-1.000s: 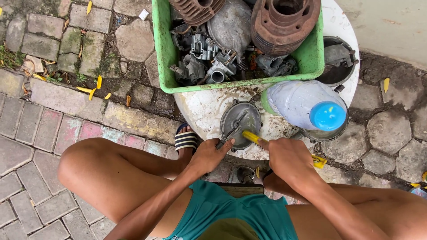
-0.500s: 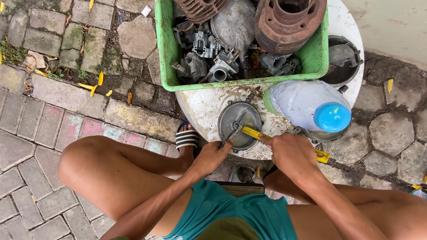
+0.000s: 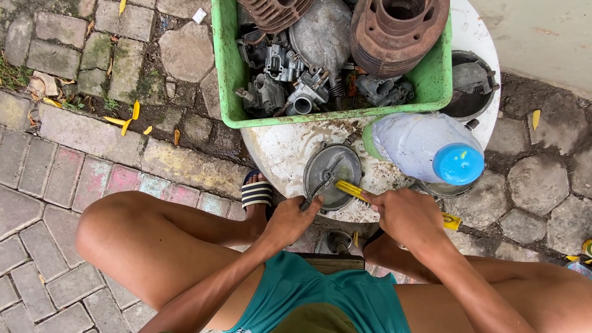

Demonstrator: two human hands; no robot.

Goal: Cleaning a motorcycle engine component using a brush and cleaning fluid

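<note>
The right hand (image 3: 404,216) is closed around a yellow brush (image 3: 353,190). Compared with a second ago, the brush head has moved a little back and forth over the round metal cover (image 3: 333,174), and now it lies on the right lower part of the cover, so the scrubbing seems to be in the middle, not finished. The left hand (image 3: 290,219) has hardly moved; its fingers are pressed together on the lower edge of the cover and on the small lever there, holding it steady. The cover lies flat on the white round bench (image 3: 277,154), near its front edge, close to the person's knees.

Behind the cover stands a green crate (image 3: 225,68) full of old engine parts, among them a rusty finned cylinder (image 3: 398,28) and some carburettors (image 3: 290,83). Just right of the cover is a big clear bottle (image 3: 425,145) with a blue cap, standing in a dark metal bowl; it is very near the right hand and leaves little room for the brush on that side. Left of the cover, below the bench, a foot in a striped sandal (image 3: 257,194) rests on the paving stones.
</note>
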